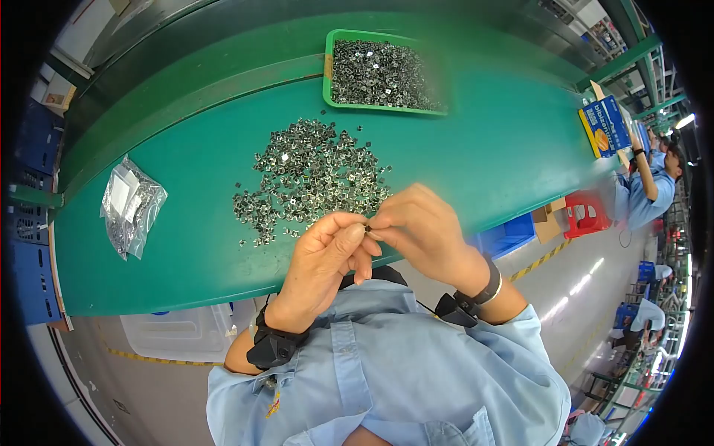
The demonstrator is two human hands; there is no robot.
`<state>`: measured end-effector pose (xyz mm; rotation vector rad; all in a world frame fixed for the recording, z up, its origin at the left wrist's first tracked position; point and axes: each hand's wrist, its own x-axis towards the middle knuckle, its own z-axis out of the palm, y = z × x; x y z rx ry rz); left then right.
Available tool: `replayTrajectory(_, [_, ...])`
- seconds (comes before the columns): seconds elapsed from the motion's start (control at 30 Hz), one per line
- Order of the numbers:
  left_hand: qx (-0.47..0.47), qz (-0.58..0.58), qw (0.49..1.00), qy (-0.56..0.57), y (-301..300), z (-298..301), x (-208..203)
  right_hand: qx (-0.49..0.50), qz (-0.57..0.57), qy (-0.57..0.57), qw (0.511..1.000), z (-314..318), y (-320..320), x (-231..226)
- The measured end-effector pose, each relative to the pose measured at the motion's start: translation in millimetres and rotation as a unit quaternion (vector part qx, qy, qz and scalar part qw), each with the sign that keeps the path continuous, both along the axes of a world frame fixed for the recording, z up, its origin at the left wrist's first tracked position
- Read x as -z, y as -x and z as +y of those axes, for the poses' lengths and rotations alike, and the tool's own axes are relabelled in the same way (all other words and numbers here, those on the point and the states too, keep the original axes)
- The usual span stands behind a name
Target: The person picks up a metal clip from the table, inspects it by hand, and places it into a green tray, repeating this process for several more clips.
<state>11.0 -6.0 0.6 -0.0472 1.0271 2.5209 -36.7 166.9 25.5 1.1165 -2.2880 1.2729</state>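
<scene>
My left hand (325, 256) and my right hand (425, 232) meet at the fingertips above the bench's near edge. Pinched between them is a small dark metal part (367, 229), mostly covered by the fingers. My left thumb and forefinger close on it from one side, my right thumb and forefinger from the other. Just beyond my hands, a loose pile of small shiny metal parts (316, 175) spreads over the green bench top (201, 223). Farther back, a green tray (327, 74) is filled with many similar small parts.
A clear plastic bag (132, 208) with a white label lies at the left. A blue and yellow box (604, 126) stands at the far right end, near a co-worker (651, 178). Below the bench are a red stool (586, 214), a blue bin (507, 236) and a clear plastic box (178, 333).
</scene>
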Motion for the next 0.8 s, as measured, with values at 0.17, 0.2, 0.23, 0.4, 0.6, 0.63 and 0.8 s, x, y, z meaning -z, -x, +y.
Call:
replayTrajectory(0.17, [-0.016,0.009,0.999,0.044,-1,2,0,-0.002,0.020,-0.049,0.999,3,1,-2])
replayTrajectory(0.2, [-0.017,0.020,0.998,0.055,0,3,0,-0.004,0.024,-0.048,0.999,3,0,-3])
replayTrajectory(0.23, [-0.018,0.030,0.997,0.067,0,3,1,-0.006,0.028,-0.046,0.999,2,0,-3])
replayTrajectory(0.4, [-0.011,0.022,0.999,0.047,1,0,3,-0.022,0.003,-0.003,1.000,0,0,0])
replayTrajectory(0.6, [0.004,0.026,0.998,-0.050,2,2,13,-0.030,-0.065,0.045,0.996,0,-8,6])
replayTrajectory(0.63, [0.010,0.030,0.997,-0.075,2,2,15,-0.032,-0.086,0.060,0.994,-1,-9,7])
replayTrajectory(0.8, [0.020,0.024,0.992,-0.119,2,6,16,-0.028,-0.126,0.084,0.988,1,-13,11])
